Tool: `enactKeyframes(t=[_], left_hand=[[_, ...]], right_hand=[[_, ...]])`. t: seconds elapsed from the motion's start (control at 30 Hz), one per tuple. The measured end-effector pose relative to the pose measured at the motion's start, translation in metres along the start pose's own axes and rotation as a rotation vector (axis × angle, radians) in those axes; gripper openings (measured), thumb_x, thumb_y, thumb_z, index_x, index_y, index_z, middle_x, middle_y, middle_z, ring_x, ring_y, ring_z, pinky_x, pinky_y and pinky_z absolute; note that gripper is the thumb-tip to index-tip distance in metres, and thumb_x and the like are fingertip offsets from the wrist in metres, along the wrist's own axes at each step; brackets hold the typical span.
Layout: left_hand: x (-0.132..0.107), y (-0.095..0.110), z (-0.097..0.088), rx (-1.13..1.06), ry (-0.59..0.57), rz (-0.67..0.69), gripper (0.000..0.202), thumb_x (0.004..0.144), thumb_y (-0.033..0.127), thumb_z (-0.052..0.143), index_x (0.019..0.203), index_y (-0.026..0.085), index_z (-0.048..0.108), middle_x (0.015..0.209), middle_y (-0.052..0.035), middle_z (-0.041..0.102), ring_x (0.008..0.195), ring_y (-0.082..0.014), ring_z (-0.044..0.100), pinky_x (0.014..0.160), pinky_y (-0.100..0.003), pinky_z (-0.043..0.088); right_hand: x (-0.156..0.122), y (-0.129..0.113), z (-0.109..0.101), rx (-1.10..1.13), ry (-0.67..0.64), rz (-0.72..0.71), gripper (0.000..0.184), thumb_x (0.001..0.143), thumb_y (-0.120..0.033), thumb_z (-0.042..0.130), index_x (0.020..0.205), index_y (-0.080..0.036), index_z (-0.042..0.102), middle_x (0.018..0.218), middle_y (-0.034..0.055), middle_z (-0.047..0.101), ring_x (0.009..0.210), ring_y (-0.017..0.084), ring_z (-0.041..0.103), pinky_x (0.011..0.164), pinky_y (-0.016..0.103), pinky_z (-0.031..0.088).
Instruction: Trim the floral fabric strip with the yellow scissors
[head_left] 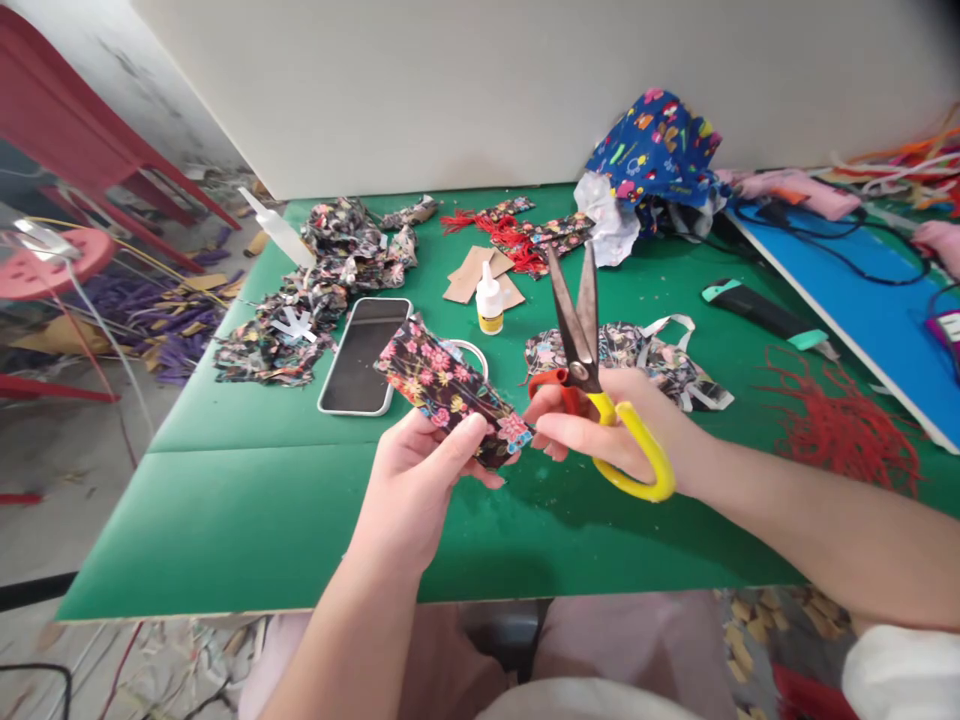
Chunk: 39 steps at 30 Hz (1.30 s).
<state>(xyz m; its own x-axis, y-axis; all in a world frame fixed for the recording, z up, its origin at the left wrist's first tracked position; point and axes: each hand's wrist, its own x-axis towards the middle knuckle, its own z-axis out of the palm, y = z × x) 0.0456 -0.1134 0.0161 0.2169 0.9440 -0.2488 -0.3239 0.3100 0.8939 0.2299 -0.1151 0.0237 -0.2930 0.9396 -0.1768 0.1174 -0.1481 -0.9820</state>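
Left hand (pixel 416 475) holds floral cloth (pixel 446 385), right hand (pixel 651 400) scissors (pixel 579 373).

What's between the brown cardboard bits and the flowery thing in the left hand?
The head view shows a little white bottle standing there, and part of a white ring behind the flowery thing.

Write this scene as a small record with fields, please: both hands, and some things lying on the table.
Left hand: holds the flowered cloth
Right hand: holds the scissors, blades apart
Table: green top
Phone: flat, screen dark
White bottle: upright, to the right of the phone
Blue cloth: crumpled, at the back
Red threads: loose, on the right side
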Motion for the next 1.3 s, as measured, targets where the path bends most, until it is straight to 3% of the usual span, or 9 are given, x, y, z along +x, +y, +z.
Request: enactKeyframes(t=[0.17, 0.27, 0.4, 0.53, 0.67, 0.8, 0.93, 1.13, 1.3], left_hand=[[-0.001, 0.001, -0.002, -0.002, 0.055, 0.109, 0.009, 0.071, 0.024, 0.073, 0.072, 0.017, 0.068, 0.065, 0.0015, 0.068, 0.053, -0.0117, 0.064, 0.041, -0.018, 0.054], [-0.001, 0.002, -0.004, -0.022, 0.094, 0.172, 0.010, 0.071, 0.026, 0.073, 0.071, 0.017, 0.067, 0.064, 0.0018, 0.068, 0.049, -0.0112, 0.063, 0.038, -0.017, 0.051], [-0.001, 0.004, -0.004, -0.039, 0.174, 0.231, 0.014, 0.069, 0.028, 0.074, 0.070, 0.017, 0.066, 0.062, 0.0018, 0.069, 0.048, -0.0128, 0.063, 0.035, -0.017, 0.049], [-0.001, 0.006, -0.003, -0.026, 0.188, 0.260, 0.014, 0.068, 0.028, 0.075, 0.069, 0.017, 0.067, 0.063, 0.0017, 0.070, 0.046, -0.0127, 0.063, 0.034, -0.018, 0.049], [-0.002, 0.006, -0.003, 0.007, 0.169, 0.271, 0.013, 0.068, 0.028, 0.074, 0.069, 0.017, 0.067, 0.063, 0.0014, 0.070, 0.045, -0.0115, 0.061, 0.036, -0.018, 0.049], [-0.002, 0.004, -0.005, 0.038, 0.145, 0.280, 0.010, 0.070, 0.027, 0.073, 0.071, 0.018, 0.068, 0.064, 0.0014, 0.070, 0.049, -0.0120, 0.063, 0.039, -0.018, 0.050], [-0.004, 0.006, 0.000, 0.035, 0.187, 0.255, 0.010, 0.068, 0.025, 0.074, 0.068, 0.018, 0.067, 0.061, 0.0026, 0.069, 0.047, -0.0113, 0.061, 0.039, -0.019, 0.051], [-0.008, 0.011, 0.014, 0.040, 0.274, 0.207, 0.010, 0.064, 0.021, 0.075, 0.064, 0.016, 0.066, 0.058, 0.0028, 0.067, 0.046, -0.0099, 0.059, 0.040, -0.019, 0.052], [-0.009, 0.010, 0.016, 0.021, 0.266, 0.196, 0.009, 0.063, 0.020, 0.075, 0.064, 0.016, 0.067, 0.058, 0.0036, 0.067, 0.047, -0.0096, 0.059, 0.040, -0.019, 0.051]], right_hand=[[0.002, -0.006, -0.005, -0.241, 0.051, 0.014, 0.024, 0.072, -0.036, 0.067, 0.068, -0.019, 0.052, 0.060, -0.0049, 0.047, 0.054, 0.008, 0.044, 0.051, 0.022, 0.036], [0.000, -0.014, -0.012, -0.332, -0.087, 0.098, 0.029, 0.069, -0.040, 0.070, 0.079, -0.019, 0.053, 0.063, -0.0046, 0.050, 0.057, 0.010, 0.047, 0.051, 0.022, 0.034], [-0.006, -0.022, -0.016, -0.344, -0.279, 0.198, 0.036, 0.077, -0.051, 0.059, 0.093, -0.020, 0.047, 0.075, -0.0013, 0.061, 0.054, 0.011, 0.051, 0.051, 0.023, 0.035], [-0.008, -0.025, -0.016, -0.385, -0.361, 0.247, 0.038, 0.081, -0.058, 0.050, 0.091, -0.021, 0.045, 0.087, 0.0008, 0.065, 0.053, 0.009, 0.051, 0.050, 0.023, 0.033], [-0.006, -0.030, -0.012, -0.426, -0.356, 0.281, 0.035, 0.084, -0.055, 0.047, 0.089, -0.020, 0.046, 0.084, 0.0002, 0.064, 0.055, 0.010, 0.054, 0.050, 0.023, 0.032], [-0.006, -0.031, -0.010, -0.331, -0.361, 0.327, 0.026, 0.081, -0.043, 0.057, 0.089, -0.020, 0.047, 0.076, -0.0038, 0.059, 0.059, 0.011, 0.058, 0.052, 0.021, 0.034], [-0.007, -0.026, -0.008, -0.010, -0.370, 0.405, 0.013, 0.083, -0.031, 0.053, 0.082, -0.020, 0.048, 0.066, -0.0071, 0.041, 0.054, 0.008, 0.057, 0.050, 0.020, 0.031], [-0.006, -0.020, -0.008, -0.027, -0.397, 0.360, 0.022, 0.080, -0.035, 0.057, 0.070, -0.019, 0.046, 0.068, -0.0022, 0.053, 0.054, 0.009, 0.049, 0.049, 0.022, 0.026], [-0.005, -0.016, -0.005, 0.130, -0.361, 0.412, 0.038, 0.085, -0.046, 0.051, 0.063, -0.018, 0.040, 0.056, -0.0061, 0.038, 0.050, 0.006, 0.044, 0.048, 0.022, 0.019]])
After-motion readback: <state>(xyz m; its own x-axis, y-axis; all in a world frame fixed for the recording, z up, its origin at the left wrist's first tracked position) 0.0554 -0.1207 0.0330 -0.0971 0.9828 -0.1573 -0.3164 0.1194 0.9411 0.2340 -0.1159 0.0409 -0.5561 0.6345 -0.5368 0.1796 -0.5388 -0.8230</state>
